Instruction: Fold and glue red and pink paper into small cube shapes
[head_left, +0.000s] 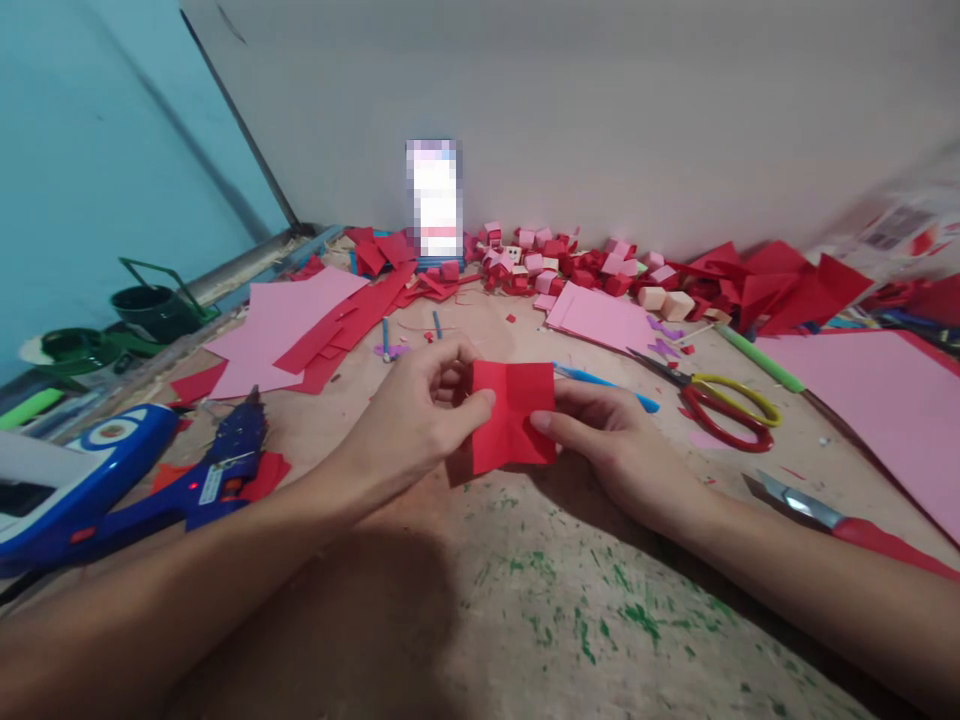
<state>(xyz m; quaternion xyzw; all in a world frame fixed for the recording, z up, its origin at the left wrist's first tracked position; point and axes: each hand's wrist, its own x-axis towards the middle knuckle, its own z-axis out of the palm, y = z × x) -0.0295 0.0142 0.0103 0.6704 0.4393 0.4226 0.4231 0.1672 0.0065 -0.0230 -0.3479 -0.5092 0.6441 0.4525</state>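
Note:
A small red paper square with crossing fold creases is held up between my two hands, just above the table. My left hand pinches its left edge, thumb on the near face and fingers curled behind. On the opposite edge, my right hand grips the paper the same way, its fingers partly hidden behind. Close behind my right hand lies a blue pen-like tool. Scissors with red and yellow handles rest to the right of it.
A blue glue gun lies at left near pink sheets. Folded red and pink paper cubes pile along the wall beneath a lit phone. At right are a red-handled knife, a green stick-like tool and a large pink sheet.

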